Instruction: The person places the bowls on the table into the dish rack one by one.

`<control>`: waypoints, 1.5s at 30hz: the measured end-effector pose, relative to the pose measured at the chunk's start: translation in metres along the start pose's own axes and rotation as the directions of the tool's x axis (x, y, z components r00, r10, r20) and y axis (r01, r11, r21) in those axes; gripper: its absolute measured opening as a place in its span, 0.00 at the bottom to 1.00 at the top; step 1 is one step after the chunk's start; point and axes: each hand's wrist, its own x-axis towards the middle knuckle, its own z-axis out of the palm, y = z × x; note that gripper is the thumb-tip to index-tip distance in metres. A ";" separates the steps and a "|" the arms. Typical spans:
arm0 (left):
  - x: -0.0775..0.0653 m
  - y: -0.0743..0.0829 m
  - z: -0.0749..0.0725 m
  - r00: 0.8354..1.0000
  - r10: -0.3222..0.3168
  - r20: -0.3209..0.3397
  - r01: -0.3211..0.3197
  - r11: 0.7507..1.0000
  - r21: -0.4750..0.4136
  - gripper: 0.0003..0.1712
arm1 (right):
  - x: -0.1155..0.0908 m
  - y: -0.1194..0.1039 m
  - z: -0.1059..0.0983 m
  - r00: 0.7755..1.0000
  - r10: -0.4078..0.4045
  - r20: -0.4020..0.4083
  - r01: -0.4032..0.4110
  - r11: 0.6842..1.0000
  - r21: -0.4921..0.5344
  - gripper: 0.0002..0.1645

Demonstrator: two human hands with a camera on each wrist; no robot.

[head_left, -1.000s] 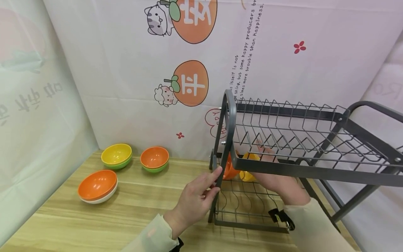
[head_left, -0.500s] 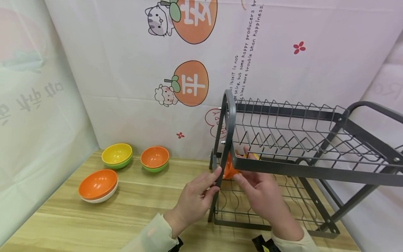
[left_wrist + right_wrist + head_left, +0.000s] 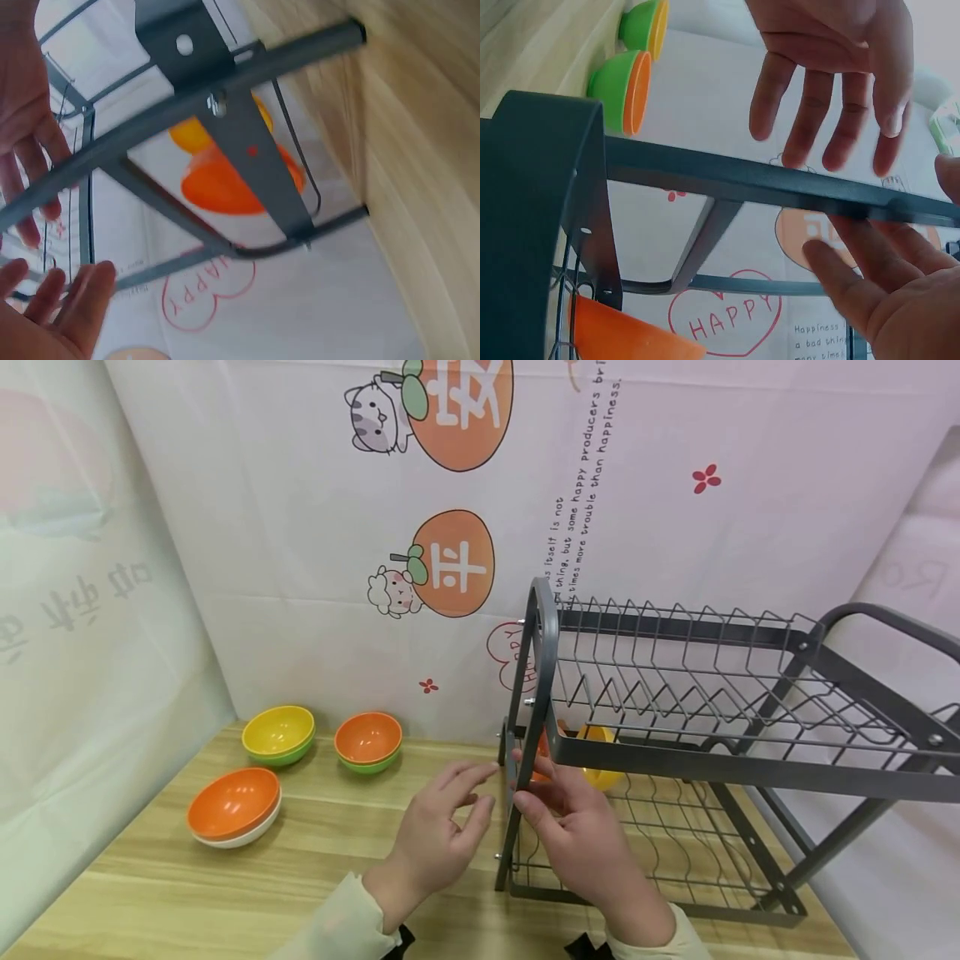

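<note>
In the head view my left hand (image 3: 438,835) hovers left of the dark metal dish rack (image 3: 543,652), its fingers loosely bent and holding nothing. My right hand (image 3: 588,839) is at the rack's front left post, its fingers reaching behind the post with the thumb in front; they look relaxed, not clenched. Whether they touch the post is unclear. On the lower tier stand an orange bowl (image 3: 225,184) and a yellow bowl (image 3: 600,777), tilted on edge and partly hidden by the hand and frame. The right wrist view shows both hands on either side of the post.
Stacked bowls stand on the wooden table at left: yellow over green (image 3: 277,732), orange over green (image 3: 367,739), and orange over white (image 3: 234,806). The rack's upper wire tier (image 3: 690,668) overhangs the lower one. A printed cloth (image 3: 300,527) hangs behind.
My right hand has come left from the bowls inside the rack to the front post. My left hand has let go of the post and drawn slightly left.
</note>
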 end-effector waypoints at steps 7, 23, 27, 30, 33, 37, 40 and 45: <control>-0.008 -0.008 -0.015 0.991 -0.134 -0.008 0.134 0.989 0.064 0.19 | 0.003 0.002 0.014 0.997 -0.045 -0.068 0.043 0.999 -0.017 0.23; -0.019 -0.012 -0.027 0.963 -0.268 0.036 0.265 0.962 0.068 0.25 | 0.008 0.014 0.019 0.978 -0.176 -0.114 0.166 0.981 -0.096 0.10; -0.020 -0.012 -0.030 0.951 -0.303 0.059 0.295 0.948 0.121 0.26 | 0.008 0.013 0.019 0.981 -0.164 -0.106 0.154 0.983 -0.097 0.09; -0.019 -0.011 -0.032 0.923 -0.374 0.091 0.338 0.900 0.277 0.29 | 0.008 0.012 0.019 0.984 -0.151 -0.100 0.142 0.986 -0.086 0.09; -0.017 -0.012 -0.041 0.841 -0.519 0.154 0.385 0.773 0.504 0.35 | 0.008 0.012 0.019 0.986 -0.136 -0.096 0.128 0.989 -0.076 0.10; -0.013 -0.016 -0.067 0.684 -0.699 0.211 0.400 0.600 0.693 0.46 | 0.007 0.012 0.019 0.987 -0.130 -0.094 0.123 0.990 -0.076 0.16; -0.006 -0.020 -0.096 0.623 -0.756 0.198 0.422 0.539 0.729 0.51 | 0.007 0.013 0.019 0.987 -0.130 -0.096 0.122 0.989 -0.082 0.16; 0.012 -0.028 -0.157 0.584 -0.787 0.198 0.486 0.534 0.692 0.54 | 0.007 0.014 0.019 0.987 -0.129 -0.094 0.121 0.988 -0.091 0.20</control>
